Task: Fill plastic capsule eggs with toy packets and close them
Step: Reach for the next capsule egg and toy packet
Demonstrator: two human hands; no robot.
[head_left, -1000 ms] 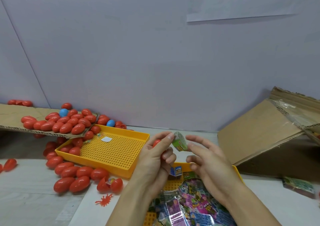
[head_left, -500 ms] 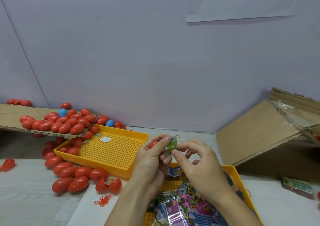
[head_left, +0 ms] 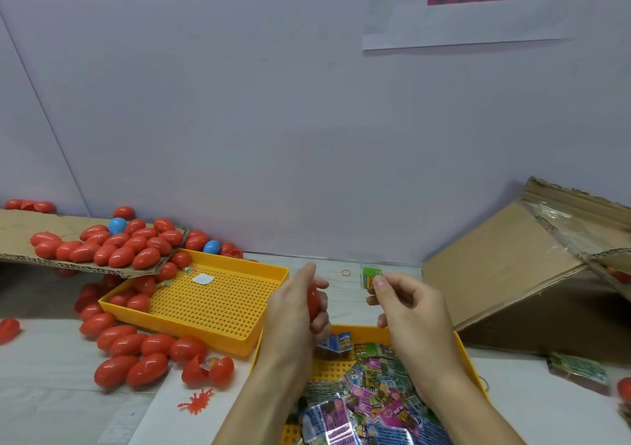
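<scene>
The left hand [head_left: 293, 311] grips a red egg [head_left: 312, 299], long axis upright; the right hand [head_left: 406, 304], held apart, pinches a green packet [head_left: 369, 279], also upright.

Red egg [head_left: 312, 299] in fingers, green packet [head_left: 369, 279] pinched apart.

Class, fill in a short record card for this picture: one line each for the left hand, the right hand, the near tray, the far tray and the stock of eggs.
Left hand: grips a red capsule egg
Right hand: fingers pinch a green toy packet, apart from the egg
Near yellow tray: holds a heap of toy packets
Far yellow tray: a few red eggs in its left corner
Egg stock: closed red eggs on a cardboard flap, more on the table
</scene>
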